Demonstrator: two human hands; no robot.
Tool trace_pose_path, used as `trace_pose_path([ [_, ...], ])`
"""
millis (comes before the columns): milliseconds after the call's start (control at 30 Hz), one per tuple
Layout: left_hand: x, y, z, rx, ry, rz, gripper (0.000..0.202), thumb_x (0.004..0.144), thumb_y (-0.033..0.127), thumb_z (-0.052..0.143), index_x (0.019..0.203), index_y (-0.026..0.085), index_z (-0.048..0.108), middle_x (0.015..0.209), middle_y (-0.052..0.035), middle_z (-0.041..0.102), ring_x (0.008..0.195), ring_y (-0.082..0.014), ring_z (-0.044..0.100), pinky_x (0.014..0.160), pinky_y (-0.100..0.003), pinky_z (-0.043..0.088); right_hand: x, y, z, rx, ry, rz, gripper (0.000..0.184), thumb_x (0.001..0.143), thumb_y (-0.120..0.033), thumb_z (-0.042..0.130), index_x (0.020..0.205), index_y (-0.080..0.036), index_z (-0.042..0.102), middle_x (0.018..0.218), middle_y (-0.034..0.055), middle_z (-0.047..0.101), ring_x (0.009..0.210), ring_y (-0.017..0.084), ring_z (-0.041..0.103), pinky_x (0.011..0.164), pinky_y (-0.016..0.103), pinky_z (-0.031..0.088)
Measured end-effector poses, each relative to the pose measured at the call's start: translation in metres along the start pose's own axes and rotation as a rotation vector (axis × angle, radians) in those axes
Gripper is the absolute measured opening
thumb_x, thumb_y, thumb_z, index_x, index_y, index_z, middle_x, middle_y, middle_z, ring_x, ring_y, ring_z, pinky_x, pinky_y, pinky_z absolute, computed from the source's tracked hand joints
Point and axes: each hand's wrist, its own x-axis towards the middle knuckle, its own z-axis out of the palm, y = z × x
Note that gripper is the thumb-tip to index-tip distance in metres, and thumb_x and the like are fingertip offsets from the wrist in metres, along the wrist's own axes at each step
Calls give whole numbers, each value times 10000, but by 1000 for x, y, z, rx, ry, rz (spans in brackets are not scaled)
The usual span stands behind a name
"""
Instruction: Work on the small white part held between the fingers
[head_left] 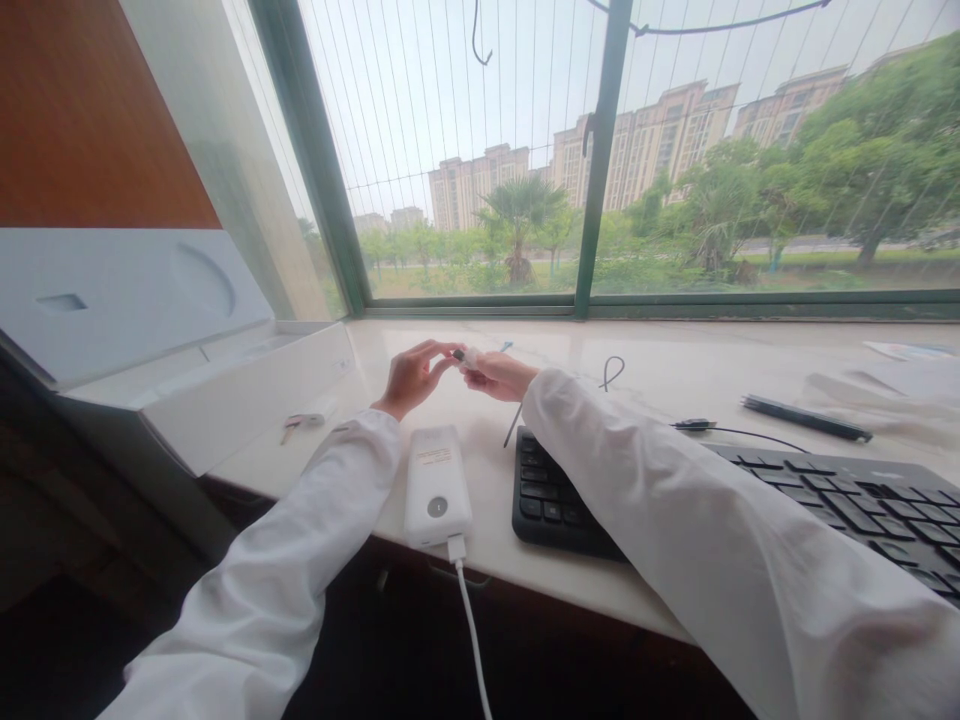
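My right hand [499,375] is closed around a small white piece with a dark end [459,355], too small to name exactly. My left hand [414,378] meets it from the other side, thumb and fingertips pinched at the dark end. Both hands are above the far part of the white sill. Nearer to me lies a white power bank [439,487] with a round dark button, and a white cable [469,625] is plugged into its near end and hangs over the edge.
A black keyboard [840,500] lies under and beyond my right sleeve. Behind it are a black pen-like stick [806,418] and a black cable plug [694,425]. An open white box [247,390] stands at the left, with a small key-like item [301,422] beside it.
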Motion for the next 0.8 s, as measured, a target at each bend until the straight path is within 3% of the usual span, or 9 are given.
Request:
trace_pose_path([
  [233,-1,-2,0,39,88,18,291,894,500,586,997,283,749,837,20,713,555,-96,483,612,-245,399,-1,3,0,-35,62,-12,164,936,-300,572,870,-157,616,622,-28,493,507,69,364,488,196,365],
  [467,-1,-2,1,40,111,-29,322,845,536,634,935,250,751,822,12,729,576,-101,540,609,-249,405,8,3,-7,-97,277,-128,308,882,-451,630,880,-144,648,853,71,638,687,114,539,677,267,490],
  [667,-1,-4,2,52,156,-28,312,845,522,642,904,236,754,808,9,726,564,-97,518,585,-244,385,1,2,3,-290,243,-211,360,861,-445,661,729,-111,673,775,106,676,678,142,587,662,273,520],
  [800,-1,-6,3,58,180,-23,289,847,499,653,895,235,760,797,15,724,560,-93,514,587,-243,382,1,2,6,-284,243,-207,330,893,-415,618,772,-113,675,800,103,687,668,136,593,655,260,530],
])
